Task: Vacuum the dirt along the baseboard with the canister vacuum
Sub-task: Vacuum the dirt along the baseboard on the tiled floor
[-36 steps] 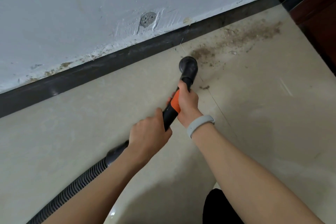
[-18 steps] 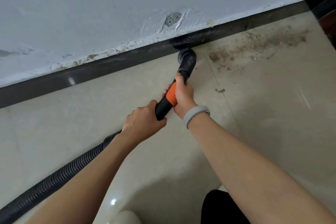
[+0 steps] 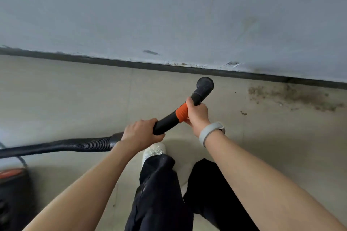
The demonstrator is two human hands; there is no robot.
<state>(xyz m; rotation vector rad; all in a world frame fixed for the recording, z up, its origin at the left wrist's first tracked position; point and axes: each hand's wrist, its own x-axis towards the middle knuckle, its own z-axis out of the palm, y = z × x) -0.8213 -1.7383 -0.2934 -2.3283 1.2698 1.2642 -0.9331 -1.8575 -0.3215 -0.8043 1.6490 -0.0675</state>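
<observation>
My right hand (image 3: pixel 197 116) grips the black vacuum wand (image 3: pixel 167 121) at its orange band, just behind the round nozzle (image 3: pixel 205 84). My left hand (image 3: pixel 140 133) grips the wand lower down, where the ribbed black hose (image 3: pixel 75 145) joins it. The nozzle is raised and sits close to the dark baseboard (image 3: pixel 169 67) under the grey wall. A patch of brown dirt (image 3: pixel 293 97) lies on the beige floor along the baseboard, to the right of the nozzle. The canister vacuum (image 3: pixel 13 193), black with an orange top, stands at the lower left.
My legs in black trousers (image 3: pixel 159 193) and a white shoe (image 3: pixel 154 151) are below my hands. A small crumb (image 3: pixel 243 113) lies apart from the main dirt. The hose runs left across the floor toward the canister.
The view has pulled back and up, as if I stood taller; the nozzle has lifted off the baseboard corner and now sits left of the dirt. Both hands keep their grip.
</observation>
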